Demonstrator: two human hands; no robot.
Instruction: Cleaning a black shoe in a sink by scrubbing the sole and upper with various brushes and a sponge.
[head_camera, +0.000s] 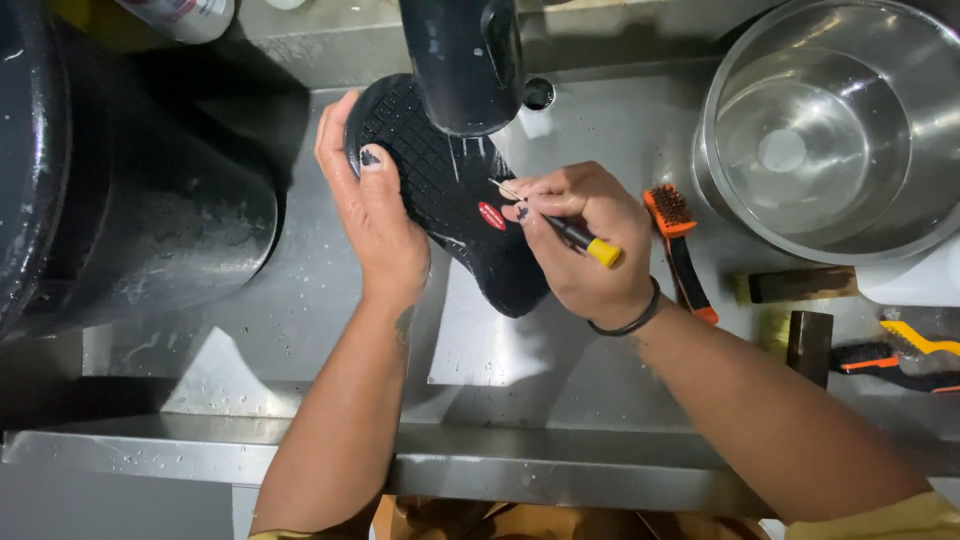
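**Sole up, over the steel sink**

A black bin (150, 220) stands far left. The left hand (375, 215) wraps the black shoe (450, 200) — tread up, above the wet sink floor (300, 330). The right hand (580, 235) pinches a small screwdriver (570, 232) (yellow-capped), tip on the sole. Beyond — an orange wire brush (680, 250) and a steel bowl (830, 130).

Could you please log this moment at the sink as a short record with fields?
Setting: wet steel sink
Left hand: grips the edge of a black shoe sole, tread side up
Right hand: holds a thin pick tool with a yellow end, its tip on the tread near a small red oval mark
Wrist: black band on the right arm
Beside the right hand: orange-handled wire brush
Upper right: empty steel bowl
Left side: large black container
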